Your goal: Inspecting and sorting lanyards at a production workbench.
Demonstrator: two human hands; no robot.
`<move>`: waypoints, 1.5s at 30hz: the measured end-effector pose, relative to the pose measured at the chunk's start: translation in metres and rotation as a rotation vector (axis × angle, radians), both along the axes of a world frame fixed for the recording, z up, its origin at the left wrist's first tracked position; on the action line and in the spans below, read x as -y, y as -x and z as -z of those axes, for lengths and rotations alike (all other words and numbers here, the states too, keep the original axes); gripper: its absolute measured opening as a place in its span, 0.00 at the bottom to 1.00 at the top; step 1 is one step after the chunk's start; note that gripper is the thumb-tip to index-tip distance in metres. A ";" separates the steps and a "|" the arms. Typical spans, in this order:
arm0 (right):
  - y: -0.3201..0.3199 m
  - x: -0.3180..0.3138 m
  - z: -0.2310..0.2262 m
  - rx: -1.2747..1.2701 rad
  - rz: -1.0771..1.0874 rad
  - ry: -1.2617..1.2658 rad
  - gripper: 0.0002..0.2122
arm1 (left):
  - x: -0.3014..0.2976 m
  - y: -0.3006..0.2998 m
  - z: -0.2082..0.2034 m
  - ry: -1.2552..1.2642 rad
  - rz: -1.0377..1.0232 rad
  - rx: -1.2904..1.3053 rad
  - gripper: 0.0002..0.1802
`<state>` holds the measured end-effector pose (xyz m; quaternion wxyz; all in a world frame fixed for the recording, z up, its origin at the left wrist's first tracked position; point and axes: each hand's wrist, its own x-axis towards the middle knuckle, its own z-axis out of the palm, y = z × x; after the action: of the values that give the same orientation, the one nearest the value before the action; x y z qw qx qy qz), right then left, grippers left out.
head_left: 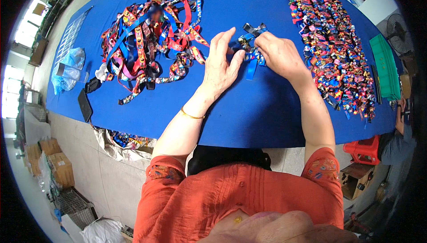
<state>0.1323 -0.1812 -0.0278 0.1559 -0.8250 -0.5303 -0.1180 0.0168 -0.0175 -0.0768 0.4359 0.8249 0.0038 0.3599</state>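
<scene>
Right grip (pixel 281 56): pinching patterned ribbon (pixel 250 57), blue surface (pixel 249 114) below. Left grip (pixel 219 68): thumb apart, beside ribbon; hold unclear.

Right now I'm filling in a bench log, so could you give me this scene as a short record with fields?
Surface: blue table
Right hand: pinching a patterned strap
Left hand: beside that strap, contact unclear
Table's left: loose pile of straps, blue plastic bag
Table's right: rows of strap bundles, green tray
</scene>
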 end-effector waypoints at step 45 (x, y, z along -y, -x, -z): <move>0.033 0.006 -0.009 -0.044 -0.102 -0.259 0.13 | 0.004 0.007 0.000 0.366 0.319 -0.355 0.14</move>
<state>0.0995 -0.1873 -0.0185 0.2784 -0.7722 -0.5485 -0.1593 0.0098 -0.0212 -0.0764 0.6210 0.7727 0.0153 0.1304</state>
